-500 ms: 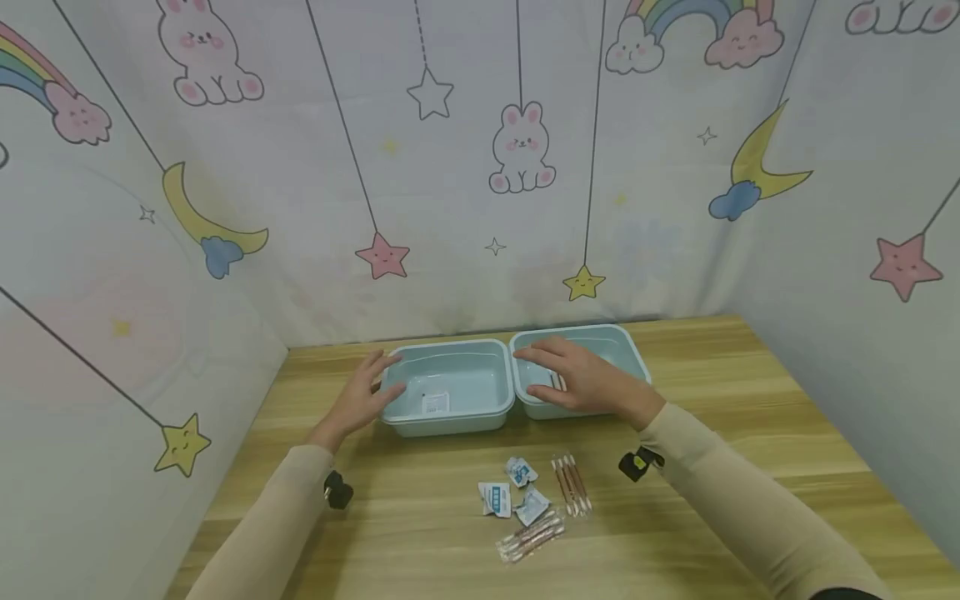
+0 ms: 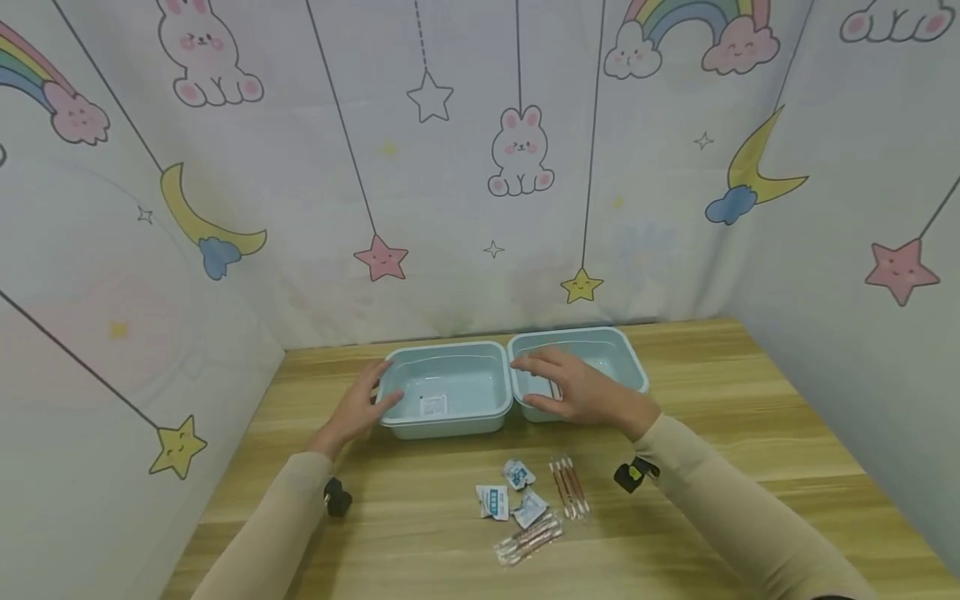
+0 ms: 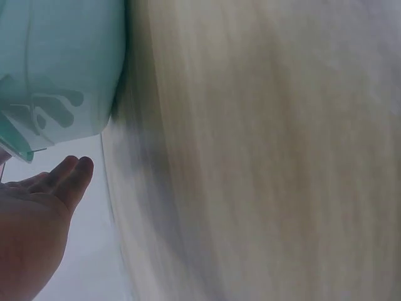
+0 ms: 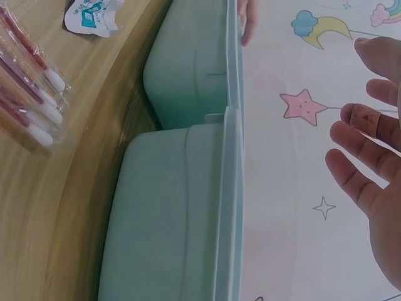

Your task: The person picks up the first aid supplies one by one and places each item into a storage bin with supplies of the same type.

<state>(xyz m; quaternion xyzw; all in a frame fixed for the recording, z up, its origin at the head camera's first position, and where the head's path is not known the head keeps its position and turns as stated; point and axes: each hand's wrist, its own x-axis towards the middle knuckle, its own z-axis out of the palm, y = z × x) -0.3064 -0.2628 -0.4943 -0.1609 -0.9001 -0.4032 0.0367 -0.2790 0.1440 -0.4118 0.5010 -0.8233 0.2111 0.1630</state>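
Two pale blue-green plastic basins sat side by side at the back of a wood-grain table (image 2: 420,517), before a pale wall printed with rabbits, moons and stars. The person's left hand (image 2: 356,410) was at the outer end of the left basin (image 2: 450,427), its fingers extended and the thumb spread well away from them; whether skin met the rim could not be told. The right hand (image 2: 588,392) hung over the right basin (image 2: 611,358), its fingers apart and nothing between them, clear of the rim in the right wrist view. For careful handling of the basins, the sound approach seemed to be taking each by its rolled rim, thumb inside and fingers outside, with light, even pressure, so that neither slid or tipped, and keeping sleeves and wrist cameras off the small items in front. Both basins stood level, mouths facing up, their long axes running left to right, roughly along the back wall; their neighbouring short ends touched or nearly touched. Nearer the person lay three white-and-blue packets (image 2: 492,502) in a loose cluster. Just right of them, a clear-wrapped swab pack (image 2: 570,489) pointed mostly away from the person, while a second swab pack (image 2: 528,539), closer in, slanted from near left to far right.
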